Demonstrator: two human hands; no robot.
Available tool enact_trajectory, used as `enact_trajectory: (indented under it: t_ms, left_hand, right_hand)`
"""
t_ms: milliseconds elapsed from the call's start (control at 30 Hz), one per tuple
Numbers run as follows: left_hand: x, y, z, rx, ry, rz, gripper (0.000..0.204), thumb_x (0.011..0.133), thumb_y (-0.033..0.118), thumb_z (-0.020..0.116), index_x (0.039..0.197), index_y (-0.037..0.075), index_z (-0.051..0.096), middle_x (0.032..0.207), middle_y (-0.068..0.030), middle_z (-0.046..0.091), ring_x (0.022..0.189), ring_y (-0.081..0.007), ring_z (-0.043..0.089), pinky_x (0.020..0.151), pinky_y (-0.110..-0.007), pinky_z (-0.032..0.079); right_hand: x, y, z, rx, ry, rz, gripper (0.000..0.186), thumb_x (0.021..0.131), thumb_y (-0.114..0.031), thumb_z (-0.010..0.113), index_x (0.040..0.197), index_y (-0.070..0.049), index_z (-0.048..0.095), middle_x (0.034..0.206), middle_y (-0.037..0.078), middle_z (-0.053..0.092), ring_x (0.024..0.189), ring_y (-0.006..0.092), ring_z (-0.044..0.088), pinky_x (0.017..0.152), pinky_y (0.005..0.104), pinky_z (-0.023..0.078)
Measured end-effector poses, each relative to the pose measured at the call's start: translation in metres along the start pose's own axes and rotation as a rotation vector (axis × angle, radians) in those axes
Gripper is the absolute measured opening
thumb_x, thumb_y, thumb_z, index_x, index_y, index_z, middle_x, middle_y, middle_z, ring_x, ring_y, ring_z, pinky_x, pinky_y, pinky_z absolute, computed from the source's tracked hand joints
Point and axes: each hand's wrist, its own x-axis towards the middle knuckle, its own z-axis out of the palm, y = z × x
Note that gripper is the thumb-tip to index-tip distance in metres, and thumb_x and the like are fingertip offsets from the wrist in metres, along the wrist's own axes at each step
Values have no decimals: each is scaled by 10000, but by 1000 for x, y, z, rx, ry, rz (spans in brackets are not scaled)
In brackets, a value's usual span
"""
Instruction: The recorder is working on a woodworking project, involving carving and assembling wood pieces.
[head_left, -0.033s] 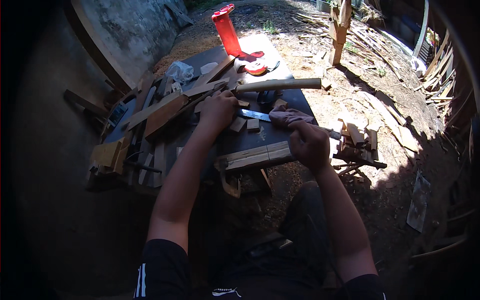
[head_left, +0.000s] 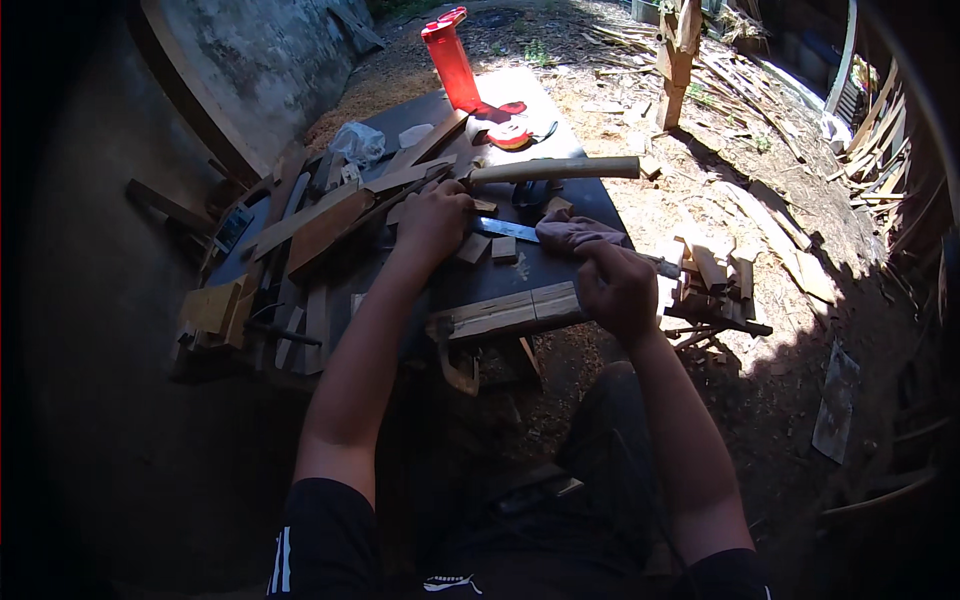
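Observation:
My left hand (head_left: 436, 222) is closed over the table, its curled fingers hiding what they hold. Just beyond its fingertips lies a round wooden handle (head_left: 555, 170), pointing right. Between my hands a thin shiny metal strip (head_left: 505, 230) lies flat, its right end running under a crumpled pinkish cloth (head_left: 580, 232). My right hand (head_left: 618, 290) is closed in a fist beside the cloth, near the table's right edge; whatever is inside it is hidden. Small wood blocks (head_left: 504, 249) sit beside the strip.
Boards (head_left: 325, 235) crowd the table's left side. A red bottle (head_left: 452, 65), a tape roll (head_left: 508, 134) and a plastic bag (head_left: 359, 145) stand farther back. A wooden beam (head_left: 500, 316) with a clamp (head_left: 460, 375) lines the near edge. Scrap wood (head_left: 710, 265) lies right; a post (head_left: 678, 65) rises beyond.

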Motion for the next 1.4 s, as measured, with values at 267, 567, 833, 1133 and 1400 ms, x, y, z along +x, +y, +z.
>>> enact_trajectory:
  t_ms: [267, 567, 833, 1133, 1400]
  left_hand:
    - [-56, 62, -45, -568, -127, 18, 267, 879, 274, 733, 1087, 108, 750, 1158, -113, 690, 1065, -297, 677, 914, -414, 532]
    - [-95, 75, -9, -724, -66, 125, 556, 726, 285, 880, 1199, 54, 701, 1173, -168, 676, 1039, -330, 687, 909, -402, 541]
    - [-90, 65, -8, -822, -70, 80, 516, 667, 320, 895, 1078, 40, 758, 1027, -166, 704, 983, -325, 681, 886, -406, 531]
    - [-88, 70, 11, -792, 36, 178, 482, 694, 276, 876, 1078, 16, 746, 1015, -180, 707, 977, -336, 680, 882, -388, 527]
    - [-90, 72, 17, -719, 110, 161, 431, 701, 331, 862, 944, -5, 743, 891, -174, 688, 894, -346, 664, 829, -423, 526]
  right_hand:
    - [12, -5, 1, -181, -40, 95, 312, 810, -37, 654, 1119, -48, 693, 1054, 144, 679, 1064, 325, 650, 893, 417, 535]
    - [20, -6, 1, -435, -433, 143, 430, 860, -157, 688, 1281, -89, 632, 1132, 145, 631, 1084, 327, 621, 935, 451, 501]
    - [6, -33, -51, -615, -781, 202, 460, 846, -67, 625, 1304, -48, 582, 1214, 201, 574, 1150, 368, 584, 939, 480, 535]
    - [-46, -66, -76, -312, -661, 424, 315, 975, -153, 551, 1238, 0, 468, 872, 269, 653, 801, 452, 678, 662, 547, 518]
    - [-66, -126, -63, -176, -600, 268, 616, 953, -11, 506, 1526, -28, 281, 902, 254, 676, 799, 421, 695, 692, 487, 527]
